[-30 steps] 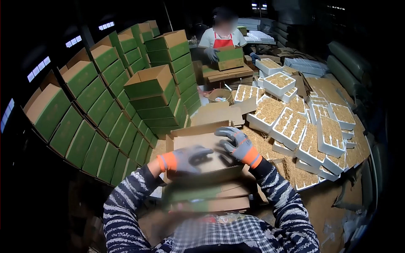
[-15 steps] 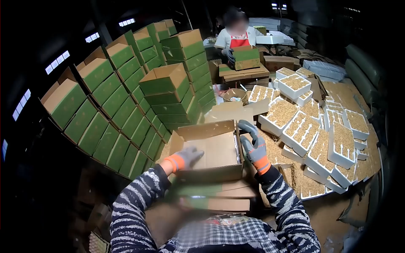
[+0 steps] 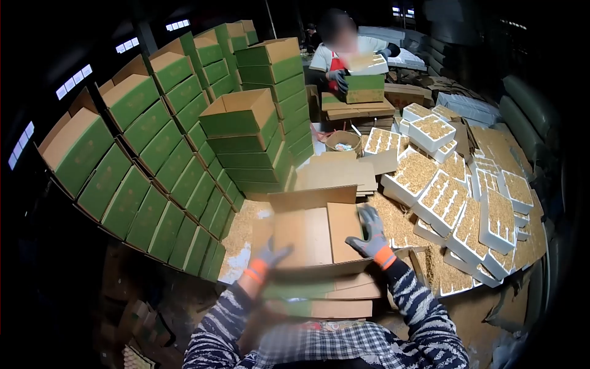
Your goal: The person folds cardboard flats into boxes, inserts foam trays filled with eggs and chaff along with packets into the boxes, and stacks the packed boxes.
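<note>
An open cardboard box (image 3: 307, 229) stands in front of me on flattened green and brown cardboard (image 3: 319, 294), with its far and right flaps spread. My left hand (image 3: 271, 253), in a grey and orange glove, is at the box's left side with thumb and fingers apart. At the right side, my right hand (image 3: 370, 234) rests against the right flap (image 3: 346, 232), its thumb over the near edge and its fingers spread along the outside. Neither hand is closed round anything.
Stacked green boxes (image 3: 184, 141) rise at the left. White trays of brown material (image 3: 439, 198) are heaped at the right. Across from me a person in a red apron (image 3: 337, 63) holds a white tray (image 3: 367, 63) over a green box (image 3: 365, 89). A basket (image 3: 343, 141) stands beyond my box.
The box's flaps have spread, and its right one lies inward. My left hand has moved slightly down, my right hand down beside the flap. The other person now has a white tray.
</note>
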Motion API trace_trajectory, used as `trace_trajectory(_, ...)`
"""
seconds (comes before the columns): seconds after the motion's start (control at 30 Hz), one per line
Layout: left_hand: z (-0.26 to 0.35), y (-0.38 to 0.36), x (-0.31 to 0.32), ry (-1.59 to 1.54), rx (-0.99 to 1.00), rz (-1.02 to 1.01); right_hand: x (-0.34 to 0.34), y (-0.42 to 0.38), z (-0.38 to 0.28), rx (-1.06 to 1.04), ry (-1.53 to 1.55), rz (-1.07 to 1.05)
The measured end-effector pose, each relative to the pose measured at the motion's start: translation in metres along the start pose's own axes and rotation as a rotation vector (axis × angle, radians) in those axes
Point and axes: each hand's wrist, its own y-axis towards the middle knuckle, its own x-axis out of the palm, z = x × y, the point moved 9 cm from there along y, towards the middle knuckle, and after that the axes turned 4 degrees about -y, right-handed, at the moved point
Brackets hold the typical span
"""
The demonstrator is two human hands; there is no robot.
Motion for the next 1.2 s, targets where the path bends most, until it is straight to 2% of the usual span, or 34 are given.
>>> trace_trajectory(0.07, -0.032, 0.009, 0.002, -0.154, 0.02, 0.027, 0.058, -0.051, 0.092, 0.434, -0.159, -0.298)
trace_trajectory(0.13, -0.064, 0.013, -0.004, -0.207, 0.105, -0.008, 0.068, -0.069, 0.078, 0.537, 0.22, -0.453)
trace_trajectory(0.17, -0.085, 0.019, -0.004, -0.332, 0.108, -0.047, 0.05, -0.06, 0.052, 0.531, 0.298, -0.394)
trace_trajectory(0.2, -0.108, 0.025, 0.008, -0.892, -0.046, -0.11, 0.036, -0.046, 0.025, 0.549, 0.449, -0.303)
trace_trajectory(0.23, -0.094, 0.032, 0.008, -0.897, -0.039, -0.11, 0.021, -0.032, -0.003, 0.556, 0.6, -0.212)
trace_trajectory(0.27, -0.054, 0.035, 0.009, -0.999, -0.027, -0.175, 0.008, -0.01, -0.033, 0.628, 0.866, -0.112)
trace_trajectory(0.33, 0.081, 0.03, -0.004, -1.02, 0.133, -0.283, -0.01, 0.029, -0.04, 0.567, 0.949, -0.048)
trace_trajectory(0.37, 0.154, 0.033, -0.019, -0.934, 0.28, -0.321, -0.022, 0.051, -0.041, 0.527, 1.002, 0.005)
trace_trajectory(0.4, 0.167, 0.053, -0.042, -0.876, 0.337, -0.316, -0.032, 0.071, -0.042, 0.487, 1.056, 0.059)
trace_trajectory(0.43, 0.196, 0.073, -0.076, -0.691, 0.607, -0.206, -0.04, 0.089, -0.039, 0.48, 1.051, 0.121)
trace_trajectory(0.47, 0.208, 0.105, -0.122, -0.335, 0.748, 0.024, -0.051, 0.112, -0.046, 0.419, 1.064, 0.169)
trace_trajectory(0.5, 0.214, 0.137, -0.164, -0.322, 0.757, 0.216, -0.059, 0.134, -0.051, 0.369, 1.091, 0.227)
trace_trajectory(0.53, 0.215, 0.165, -0.206, -0.534, 0.709, 0.43, -0.067, 0.155, -0.055, 0.315, 1.116, 0.283)
trace_trajectory(0.57, 0.221, 0.186, -0.248, -0.17, 0.755, 0.676, -0.074, 0.175, -0.041, 0.244, 0.988, 0.34)
trace_trajectory(0.6, 0.218, 0.214, -0.278, -0.074, 0.731, 0.76, -0.08, 0.192, -0.027, 0.178, 0.861, 0.396)
trace_trajectory(0.63, 0.216, 0.241, -0.308, 0.02, 0.7, 0.845, -0.076, 0.209, -0.033, 0.278, 1.042, 0.498)
trace_trajectory(0.67, 0.214, 0.268, -0.327, 0.087, 0.641, 0.853, -0.072, 0.232, -0.014, 0.245, 1.018, 0.515)
trace_trajectory(0.73, 0.213, 0.287, -0.344, 0.083, 0.491, 0.844, -0.063, 0.277, 0.005, 0.225, 1.012, 0.565)
trace_trajectory(0.8, 0.213, 0.297, -0.343, 0.073, 0.529, 0.84, -0.052, 0.317, 0.002, 0.074, 1.024, 0.595)
trace_trajectory(0.87, 0.217, 0.29, -0.335, 0.085, 0.564, 0.809, -0.028, 0.343, -0.032, 0.122, 1.162, 0.544)
trace_trajectory(0.93, 0.194, 0.305, -0.343, 0.026, 0.621, 0.771, 0.01, 0.371, -0.029, 0.188, 1.264, 0.494)
trace_trajectory(1.0, 0.166, 0.321, -0.339, -0.043, 0.575, 0.547, 0.06, 0.395, -0.03, 0.317, 1.328, 0.369)
trace_trajectory(1.07, 0.156, 0.325, -0.343, -0.078, 0.636, 0.474, 0.14, 0.429, -0.021, 0.308, 1.544, 0.129)
trace_trajectory(1.13, 0.153, 0.325, -0.342, -0.114, 0.614, 0.474, 0.198, 0.438, -0.045, 0.441, 1.397, -0.006)
trace_trajectory(1.17, 0.165, 0.312, -0.337, 0.054, 0.647, 0.555, 0.23, 0.466, -0.033, 0.141, 1.082, -0.05)
trace_trajectory(1.2, 0.169, 0.305, -0.333, 0.061, 0.645, 0.552, 0.259, 0.481, -0.027, -0.039, 0.909, -0.106)
